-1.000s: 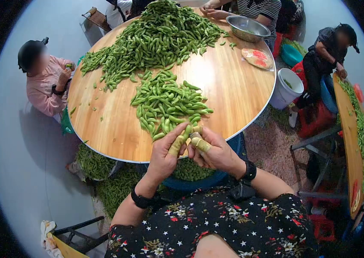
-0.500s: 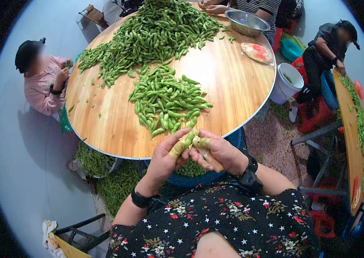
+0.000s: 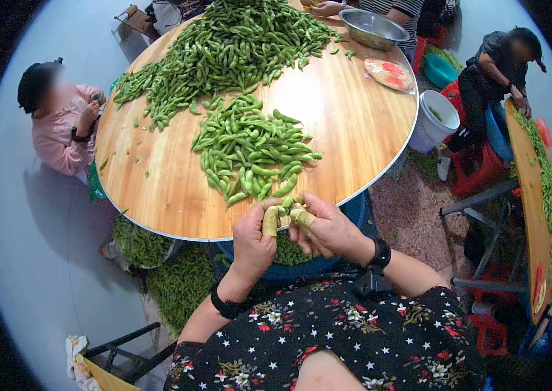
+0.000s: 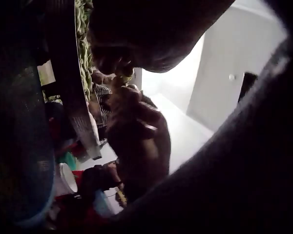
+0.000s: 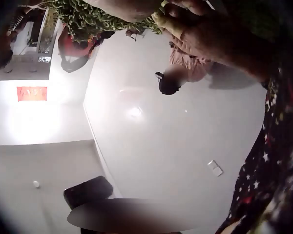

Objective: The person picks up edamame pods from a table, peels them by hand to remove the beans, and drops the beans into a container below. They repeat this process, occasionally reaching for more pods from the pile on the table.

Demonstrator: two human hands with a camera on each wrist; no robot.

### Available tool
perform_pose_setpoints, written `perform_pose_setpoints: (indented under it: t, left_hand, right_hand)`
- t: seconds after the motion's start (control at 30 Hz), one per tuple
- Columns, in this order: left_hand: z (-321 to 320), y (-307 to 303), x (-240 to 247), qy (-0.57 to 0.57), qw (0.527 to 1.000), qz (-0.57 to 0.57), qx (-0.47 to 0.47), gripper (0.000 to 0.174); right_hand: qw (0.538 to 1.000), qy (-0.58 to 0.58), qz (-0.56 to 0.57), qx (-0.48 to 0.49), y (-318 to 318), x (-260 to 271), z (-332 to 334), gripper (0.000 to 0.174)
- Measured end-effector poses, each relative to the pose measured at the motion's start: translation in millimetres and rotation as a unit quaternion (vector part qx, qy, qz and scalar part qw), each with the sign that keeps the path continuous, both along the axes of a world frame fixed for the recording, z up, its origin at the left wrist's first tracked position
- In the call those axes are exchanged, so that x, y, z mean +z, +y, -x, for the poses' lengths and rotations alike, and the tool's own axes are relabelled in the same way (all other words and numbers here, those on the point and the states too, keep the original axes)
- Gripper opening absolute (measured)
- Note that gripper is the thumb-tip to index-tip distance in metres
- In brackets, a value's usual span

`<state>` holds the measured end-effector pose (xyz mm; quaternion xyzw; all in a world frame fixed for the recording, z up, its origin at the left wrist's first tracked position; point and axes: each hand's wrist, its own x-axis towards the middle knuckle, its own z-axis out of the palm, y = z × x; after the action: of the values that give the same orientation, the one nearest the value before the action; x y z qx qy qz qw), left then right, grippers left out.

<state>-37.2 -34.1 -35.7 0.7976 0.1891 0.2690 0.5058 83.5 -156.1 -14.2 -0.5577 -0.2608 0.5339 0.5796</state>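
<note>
Head view, reading from the left: on the round table (image 3: 152,195) a big heap of pods (image 3: 237,39) at upper centre and a nearer pile (image 3: 253,153) lie unworked, so we judge most is left. At lower centre our left hand (image 3: 254,238) pinches one pod (image 3: 285,203), with our right hand (image 3: 328,228) curled on its other end.

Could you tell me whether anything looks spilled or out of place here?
Yes: green pods lie heaped on the floor under the round table, left of the left hand holding a pod, and stray scraps dot the wood.
</note>
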Motion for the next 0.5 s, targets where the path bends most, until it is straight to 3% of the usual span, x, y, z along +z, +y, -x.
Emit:
perform_pose_setpoints:
  t: [0.03,0.07,0.1,0.13,0.2,0.23,0.27,0.3,0.5]
  left_hand:
    - [-0.3,0.9,-0.9,0.0,1.0,0.0,0.0,0.019]
    - [-1.5,3.4,-2.1,-0.005,0.997,-0.071,-0.011,0.022]
    - [-2.6,5.1,-2.5,-0.01,0.99,-0.142,-0.022,0.024]
    - [-2.4,4.2,-2.6,-0.011,0.989,-0.143,-0.024,0.024]
    - [-3.3,-0.5,-0.4,-0.037,0.967,-0.245,-0.051,0.029]
    - [-4.6,-2.3,2.9,-0.048,0.966,-0.246,-0.059,0.029]
    - [-2.8,-3.7,7.4,-0.031,0.97,-0.228,-0.078,0.03]
    - [-2.4,-4.4,11.2,-0.014,0.973,-0.211,-0.097,0.031]
    - [-2.7,-9.9,15.0,-0.018,0.97,-0.227,-0.083,0.027]
  right_hand:
    - [0.998,-0.041,0.037,0.009,-1.0,1.6,-3.0,0.022]
    - [0.998,-0.041,0.036,0.008,-1.1,-0.3,-4.9,0.022]
    - [0.973,-0.225,-0.003,-0.049,-1.4,-4.4,-6.4,0.025]
    - [0.909,-0.401,-0.041,-0.105,-2.3,-7.5,-7.2,0.029]
    - [0.896,-0.423,-0.078,-0.114,0.4,-5.4,-9.5,0.032]
    - [0.88,-0.445,-0.114,-0.119,1.5,-2.4,-12.5,0.036]
    - [0.895,-0.426,-0.093,-0.089,0.3,2.5,-12.7,0.026]
    - [0.87,-0.472,-0.122,-0.077,2.3,-1.6,-15.9,0.026]
    - [0.838,-0.516,-0.165,-0.062,2.2,-13.4,-12.0,0.024]
